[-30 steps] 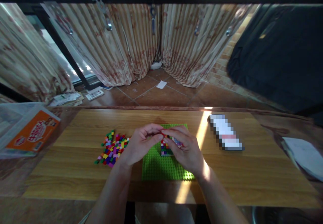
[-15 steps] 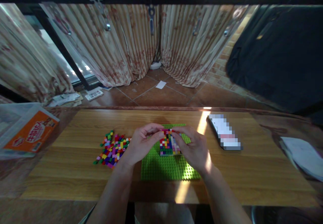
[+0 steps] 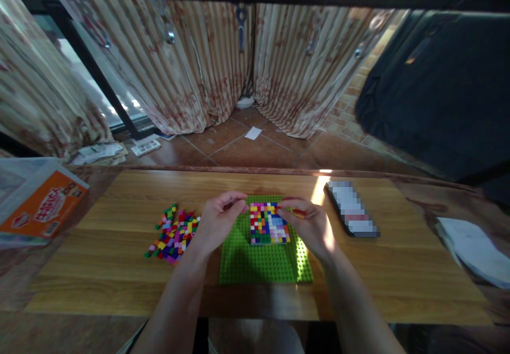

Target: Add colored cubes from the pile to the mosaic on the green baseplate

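A square mosaic of small multicoloured toy bricks [image 3: 265, 229] sits on a green studded baseplate [image 3: 255, 266]. My left hand [image 3: 222, 218] hovers at the mosaic's upper left, apart from it, fingers loosely curled and a small gap between thumb and forefinger. Over the mosaic's upper right corner is my right hand [image 3: 311, 226], thumb and forefinger apart; whether their tips touch the bricks I cannot tell. A reddish-orange patch shows between its fingers, too small to make out. Loose bricks [image 3: 171, 239] lie in a pile left of the baseplate.
A phone-like dark slab [image 3: 353, 210] with a blurred screen lies right of the baseplate on the wooden table [image 3: 119, 285]. A clear plastic box [image 3: 30, 178] with an orange label stands at far left. White papers [image 3: 474, 247] lie at far right. Curtains hang beyond.
My left hand has come away from the mosaic toward the left, and the right hand has drawn slightly back. More of the mosaic now shows. The view has shifted a little.
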`<state>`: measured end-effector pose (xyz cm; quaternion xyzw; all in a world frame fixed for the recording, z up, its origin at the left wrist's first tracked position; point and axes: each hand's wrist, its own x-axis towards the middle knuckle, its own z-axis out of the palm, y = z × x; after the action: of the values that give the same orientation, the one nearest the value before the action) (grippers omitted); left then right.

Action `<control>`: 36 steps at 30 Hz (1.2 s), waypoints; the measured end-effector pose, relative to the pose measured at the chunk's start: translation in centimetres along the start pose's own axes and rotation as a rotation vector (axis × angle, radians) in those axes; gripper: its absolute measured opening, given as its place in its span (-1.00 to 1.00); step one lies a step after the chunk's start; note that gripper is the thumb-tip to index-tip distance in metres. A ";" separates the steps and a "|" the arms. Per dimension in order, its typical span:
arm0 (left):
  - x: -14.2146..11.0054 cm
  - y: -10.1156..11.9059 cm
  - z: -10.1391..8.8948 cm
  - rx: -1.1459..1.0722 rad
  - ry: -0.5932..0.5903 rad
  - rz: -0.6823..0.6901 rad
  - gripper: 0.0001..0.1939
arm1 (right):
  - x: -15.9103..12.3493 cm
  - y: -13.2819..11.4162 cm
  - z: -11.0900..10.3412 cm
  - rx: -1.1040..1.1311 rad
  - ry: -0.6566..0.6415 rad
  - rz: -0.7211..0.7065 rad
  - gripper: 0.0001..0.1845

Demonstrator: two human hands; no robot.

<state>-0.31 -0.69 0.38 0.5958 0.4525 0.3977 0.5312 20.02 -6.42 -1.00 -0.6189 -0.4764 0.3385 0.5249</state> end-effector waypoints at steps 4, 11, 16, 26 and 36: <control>0.1 -0.3 0.0 0.010 -0.006 0.004 -0.75 | 0.4 0.9 0.2 0.058 -0.005 0.033 -0.79; 0.2 -0.5 -0.1 0.018 -0.011 -0.010 -0.78 | 0.6 0.5 0.9 0.257 0.019 0.157 -0.79; 0.2 -0.7 -0.1 0.050 -0.014 -0.006 -0.78 | 0.5 0.0 1.3 0.408 0.014 0.279 -0.74; 0.2 -0.7 0.1 0.124 -0.033 0.017 -0.79 | 0.7 0.3 1.3 0.437 0.001 0.273 -0.59; -0.1 -0.7 -5.1 0.587 0.036 0.125 -0.82 | 0.3 0.2 1.2 0.409 -0.009 0.285 -0.55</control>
<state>-5.31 0.64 0.33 0.7436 0.5198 0.2921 0.3025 19.10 -5.75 -1.46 -0.5590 -0.3082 0.5014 0.5841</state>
